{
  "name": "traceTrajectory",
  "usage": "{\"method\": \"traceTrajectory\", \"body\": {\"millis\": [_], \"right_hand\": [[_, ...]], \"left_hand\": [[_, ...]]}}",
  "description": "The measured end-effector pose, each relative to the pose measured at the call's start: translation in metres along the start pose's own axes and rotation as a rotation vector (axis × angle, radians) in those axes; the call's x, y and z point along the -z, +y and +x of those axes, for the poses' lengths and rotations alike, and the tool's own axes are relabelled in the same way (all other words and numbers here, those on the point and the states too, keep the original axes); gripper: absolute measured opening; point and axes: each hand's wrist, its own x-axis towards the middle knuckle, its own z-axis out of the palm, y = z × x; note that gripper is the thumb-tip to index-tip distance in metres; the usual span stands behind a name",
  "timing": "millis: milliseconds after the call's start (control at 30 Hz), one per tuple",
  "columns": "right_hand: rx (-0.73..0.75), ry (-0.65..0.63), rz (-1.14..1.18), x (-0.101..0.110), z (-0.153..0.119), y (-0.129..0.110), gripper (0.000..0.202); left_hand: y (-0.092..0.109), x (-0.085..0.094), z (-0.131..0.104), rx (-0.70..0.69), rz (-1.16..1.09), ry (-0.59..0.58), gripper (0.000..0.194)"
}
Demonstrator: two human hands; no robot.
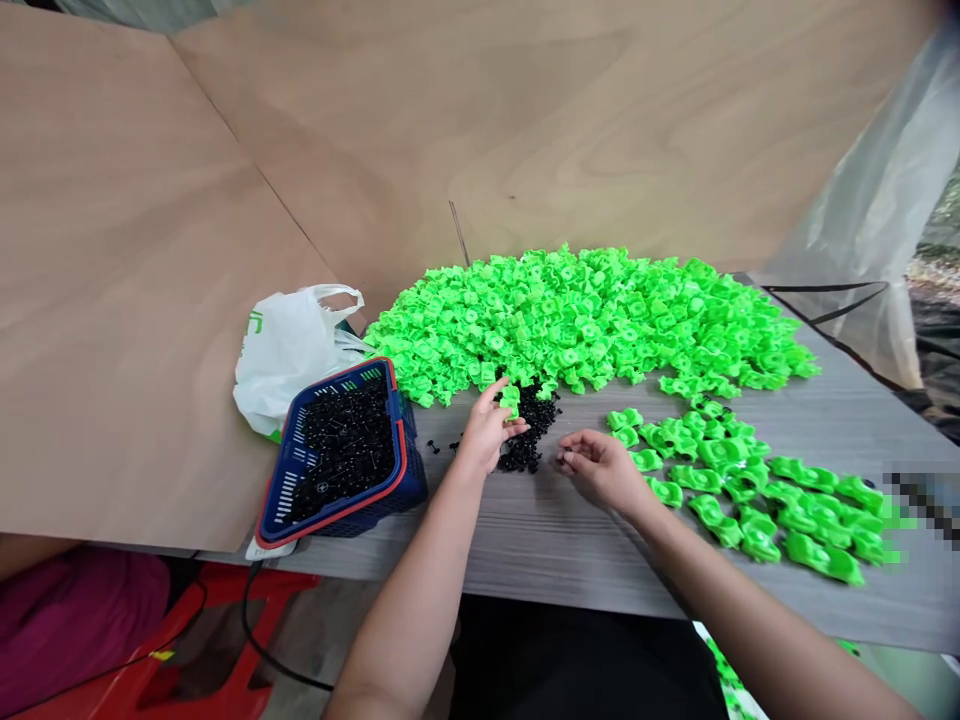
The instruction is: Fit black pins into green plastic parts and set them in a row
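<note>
My left hand (484, 432) grips a small bright green plastic piece (510, 400) between thumb and fingers, just above the table. Under and beside it lies a loose heap of small black plastic pieces (534, 430), some looking like pins with wide heads. To the right of that heap, my right hand (600, 468) is closed in a pinch, with a small dark bit showing at its fingertips. Behind both hands spreads a large pile of green plastic pieces (570, 310). Near my right hand, green pieces (697, 478) lie in rough rows, some with black parts showing.
A blue basket (409, 500) with a red rim, full of black pieces, stands at the table's left edge. Behind it sits a white plastic bag (289, 350). Wooden boards (525, 130) wall the back and left. Below left are a red chair (225, 610) and another person's clothing.
</note>
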Motion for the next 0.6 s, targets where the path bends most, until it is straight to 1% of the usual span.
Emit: {"method": "traceTrajectory", "body": {"millis": [100,167,233,300,367,500,600], "right_hand": [[-0.042,0.096,0.262,-0.006,0.009,-0.003,0.032],[-0.024,0.161,0.325,-0.011,0.015,-0.008,0.033],[0.025,0.215,0.311,-0.016,0.018,-0.014,0.031],[0.082,0.252,0.242,-0.021,0.019,-0.017,0.029],[0.150,0.282,0.119,-0.025,0.018,-0.019,0.026],[0.331,0.332,-0.189,-0.030,0.012,-0.021,0.016],[0.411,0.347,-0.320,-0.031,0.007,-0.025,0.013]], "left_hand": [[-0.009,-0.011,-0.025,-0.010,-0.048,-0.085,0.057],[-0.014,-0.018,-0.035,-0.024,-0.033,-0.127,0.051],[-0.018,-0.025,-0.043,-0.030,-0.020,-0.155,0.047],[-0.020,-0.030,-0.047,-0.054,-0.005,-0.170,0.043],[-0.023,-0.033,-0.051,-0.103,0.038,-0.174,0.040],[-0.027,-0.035,-0.056,-0.209,0.181,-0.113,0.034],[-0.029,-0.035,-0.058,-0.224,0.206,-0.090,0.042]]}}
